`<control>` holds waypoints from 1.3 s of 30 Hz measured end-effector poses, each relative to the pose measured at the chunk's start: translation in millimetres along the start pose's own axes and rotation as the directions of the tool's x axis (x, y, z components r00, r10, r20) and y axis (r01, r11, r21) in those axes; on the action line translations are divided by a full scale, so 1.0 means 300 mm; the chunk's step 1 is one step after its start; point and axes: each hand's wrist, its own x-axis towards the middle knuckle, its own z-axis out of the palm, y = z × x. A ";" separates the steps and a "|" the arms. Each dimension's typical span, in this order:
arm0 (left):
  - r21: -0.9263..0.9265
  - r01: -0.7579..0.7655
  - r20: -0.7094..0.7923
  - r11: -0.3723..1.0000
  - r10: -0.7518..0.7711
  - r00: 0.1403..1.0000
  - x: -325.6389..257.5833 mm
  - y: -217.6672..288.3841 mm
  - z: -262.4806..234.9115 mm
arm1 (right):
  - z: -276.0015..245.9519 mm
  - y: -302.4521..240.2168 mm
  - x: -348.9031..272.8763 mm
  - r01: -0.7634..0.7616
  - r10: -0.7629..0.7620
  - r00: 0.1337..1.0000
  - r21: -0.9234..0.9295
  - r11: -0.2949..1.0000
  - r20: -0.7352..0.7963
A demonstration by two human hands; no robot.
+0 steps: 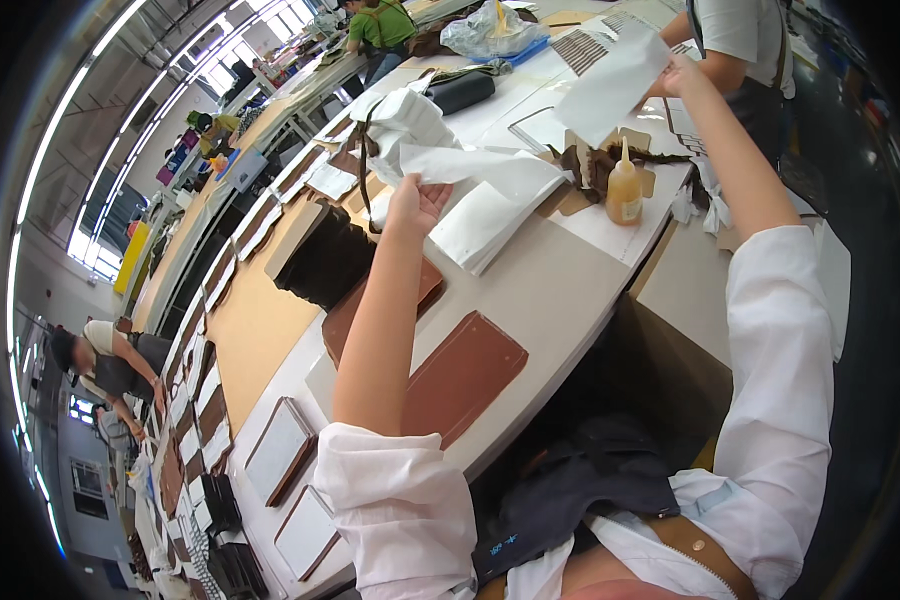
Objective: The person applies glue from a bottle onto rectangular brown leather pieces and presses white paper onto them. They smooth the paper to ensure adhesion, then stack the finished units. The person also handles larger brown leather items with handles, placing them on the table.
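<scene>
My left hand (418, 205) pinches the edge of a thin white sheet (490, 168) above a stack of white sheets (485, 230) on the table. My right hand (678, 76), raised at the far right, grips another thin white sheet (610, 88) that hangs down to the left. Beneath that sheet, dark brown scraps (598, 165) lie beside a squeeze bottle (625, 190) of amber liquid with a pointed nozzle. Nearer to me is a reddish-brown leather panel (470, 370) with rounded corners. A second brown panel (430, 285) lies partly behind my left forearm.
Left of my forearm stands a stack of dark pieces (325, 255). White-topped brown panels (278, 450) lie at the table's near left. Farther back are a bundle of white material (405, 120) and a black roll (462, 92). A co-worker (745, 50) stands close at the right.
</scene>
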 end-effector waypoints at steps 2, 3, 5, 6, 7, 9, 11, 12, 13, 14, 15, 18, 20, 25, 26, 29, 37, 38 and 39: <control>-0.047 0.075 -0.125 0.996 -0.081 0.989 0.016 -0.060 -0.083 | 0.009 -0.028 -0.053 0.032 -0.033 0.997 -0.023 0.999 -0.065; -0.081 0.123 -0.157 0.989 -0.135 0.978 0.031 -0.100 -0.093 | -0.015 -0.073 -0.039 0.066 -0.067 0.997 -0.028 0.997 -0.047; -0.119 0.144 -0.164 0.982 -0.163 0.973 0.063 -0.158 -0.123 | -0.039 -0.174 0.017 0.133 -0.132 0.991 -0.031 0.991 0.035; -0.116 0.151 -0.154 0.982 -0.167 0.974 0.075 -0.181 -0.117 | -0.040 -0.254 0.064 0.178 -0.175 0.980 -0.029 0.984 0.095; -0.113 0.159 -0.137 0.981 -0.174 0.975 0.083 -0.202 -0.101 | -0.040 -0.344 0.102 0.228 -0.221 0.963 -0.028 0.973 0.155; -0.034 0.191 -0.165 0.981 -0.194 0.967 0.069 -0.196 -0.054 | -0.038 -0.502 0.125 0.320 -0.304 0.911 -0.011 0.947 0.277; 0.112 0.171 -0.327 0.979 -0.126 0.936 -0.001 -0.142 -0.055 | 0.037 -0.376 0.013 0.403 -0.384 0.835 0.036 0.915 0.394; 0.284 0.043 -0.292 0.958 0.043 0.955 -0.105 -0.111 -0.025 | 0.098 -0.270 -0.100 0.432 -0.413 0.792 0.065 0.899 0.449; 0.376 -0.106 -0.199 0.920 0.192 0.961 -0.168 -0.060 -0.007 | 0.177 -0.194 -0.240 0.450 -0.412 0.760 0.051 0.892 0.502; 0.443 -0.253 -0.076 0.860 0.318 0.945 -0.206 -0.031 0.017 | 0.237 -0.149 -0.384 0.488 -0.422 0.722 0.029 0.872 0.549; 0.487 -0.397 0.061 0.778 0.424 0.904 -0.243 -0.005 0.051 | 0.277 -0.115 -0.496 0.570 -0.393 0.673 -0.102 0.815 0.627; 0.210 -0.266 0.363 0.941 0.178 0.915 -0.362 0.105 0.226 | 0.346 0.075 -0.794 0.674 -0.283 0.449 -0.114 0.730 0.847; 0.065 -0.043 0.491 0.997 0.006 0.871 -0.472 0.196 0.260 | 0.351 0.213 -0.984 0.680 -0.133 0.375 -0.175 0.712 0.917; 0.368 -0.245 0.418 0.897 0.075 0.905 -0.607 0.289 0.160 | 0.284 0.364 -1.230 0.766 -0.017 0.147 -0.103 0.635 0.989; 0.367 -0.204 0.464 0.908 0.011 0.886 -0.616 0.302 0.115 | 0.280 0.350 -1.251 0.796 0.001 0.119 -0.096 0.598 0.993; 0.604 -0.259 0.366 0.753 0.026 0.930 -0.722 0.332 0.069 | 0.257 0.346 -1.278 0.754 -0.046 0.090 -0.038 0.656 0.995; 0.830 -0.509 0.521 0.228 0.009 0.854 -0.936 0.458 0.088 | 0.199 0.531 -1.255 0.717 0.377 0.179 -0.383 0.582 0.909; 0.779 -0.566 0.575 0.270 0.052 0.817 -0.955 0.480 0.085 | 0.178 0.532 -1.242 0.730 0.393 0.182 -0.392 0.560 0.901; 0.753 -0.589 0.587 0.294 0.104 0.803 -1.006 0.515 0.045 | 0.174 0.579 -1.240 0.680 0.441 0.204 -0.450 0.579 0.874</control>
